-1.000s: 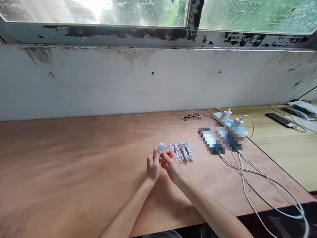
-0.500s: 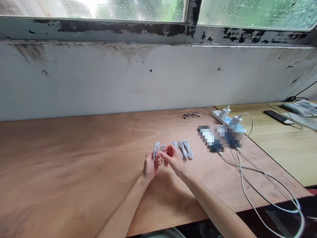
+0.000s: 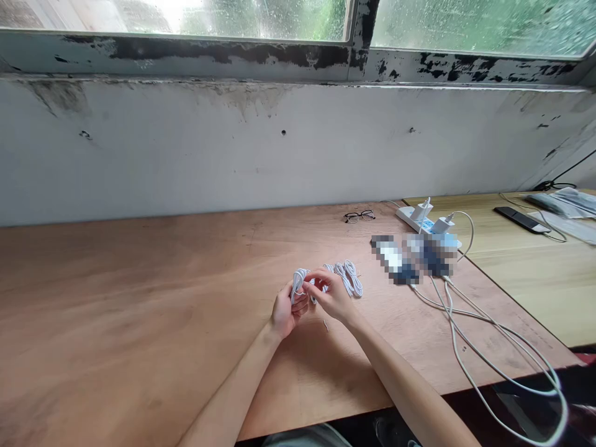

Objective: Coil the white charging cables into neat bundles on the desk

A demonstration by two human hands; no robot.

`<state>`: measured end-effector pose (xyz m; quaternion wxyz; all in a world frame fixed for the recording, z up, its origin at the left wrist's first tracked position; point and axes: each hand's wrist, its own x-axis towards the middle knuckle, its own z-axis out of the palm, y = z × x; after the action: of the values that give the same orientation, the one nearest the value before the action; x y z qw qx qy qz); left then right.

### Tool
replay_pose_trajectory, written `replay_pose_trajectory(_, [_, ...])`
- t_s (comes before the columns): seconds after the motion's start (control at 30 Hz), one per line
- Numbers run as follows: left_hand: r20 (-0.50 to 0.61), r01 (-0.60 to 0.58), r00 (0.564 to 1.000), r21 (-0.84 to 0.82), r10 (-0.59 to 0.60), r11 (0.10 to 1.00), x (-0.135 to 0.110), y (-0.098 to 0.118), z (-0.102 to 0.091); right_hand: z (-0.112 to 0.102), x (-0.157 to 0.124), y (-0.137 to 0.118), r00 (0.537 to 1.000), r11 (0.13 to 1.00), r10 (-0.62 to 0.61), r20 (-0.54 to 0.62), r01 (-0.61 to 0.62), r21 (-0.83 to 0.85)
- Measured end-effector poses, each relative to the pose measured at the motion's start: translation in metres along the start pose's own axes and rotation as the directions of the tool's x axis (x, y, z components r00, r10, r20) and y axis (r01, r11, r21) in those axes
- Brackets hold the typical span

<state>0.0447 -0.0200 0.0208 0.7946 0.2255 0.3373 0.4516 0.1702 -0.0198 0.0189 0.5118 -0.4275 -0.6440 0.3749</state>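
My left hand (image 3: 286,311) is closed around a coiled white cable (image 3: 298,282), held a little above the wooden table. At the right side of that coil, my right hand (image 3: 331,294) has its thumb and forefinger pinched together at the cable, perhaps on a thin tie; what exactly lies in the pinch is too small to make out. Several more coiled white cables (image 3: 352,278) lie in a row on the table, some of them partly hidden behind my right hand. A short thin tie-like strip (image 3: 326,325) lies below my hands.
Eyeglasses (image 3: 360,216) lie near the wall. To the right stands a white power strip (image 3: 410,217) with chargers, beside blurred-out devices (image 3: 395,261). Long white charging cables (image 3: 503,338) loop over the table's edge. A black phone (image 3: 521,220) lies on the lighter table (image 3: 535,273).
The held coil has tilted and shifted slightly right. My right hand has moved in over it, its fingers now at the coil's upper right.
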Motion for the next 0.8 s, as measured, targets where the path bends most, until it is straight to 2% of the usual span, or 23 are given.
replay_pose_trajectory(0.2, [-0.018, 0.063, 0.998, 0.072, -0.062, 0.995, 0.002, -0.001, -0.003, -0.002, 0.001, 0.003, 1.000, 1.000, -0.028, -0.009, 0.028, -0.008])
replay_pose_trajectory(0.37, [0.006, 0.141, 0.990, 0.113, -0.142, 0.984, 0.003, -0.001, -0.007, -0.003, 0.002, 0.003, 0.999, 0.996, -0.038, 0.015, 0.039, -0.080])
replay_pose_trajectory(0.67, [0.033, 0.181, 0.981, 0.161, -0.189, 0.970, 0.004, -0.001, -0.007, -0.010, 0.004, 0.002, 0.988, 0.999, 0.048, 0.147, -0.045, -0.023])
replay_pose_trajectory(0.8, [0.024, 0.204, 0.977, 0.212, -0.214, 0.956, 0.005, -0.002, -0.007, -0.011, 0.005, -0.003, 0.992, 0.997, 0.024, 0.127, -0.015, -0.070])
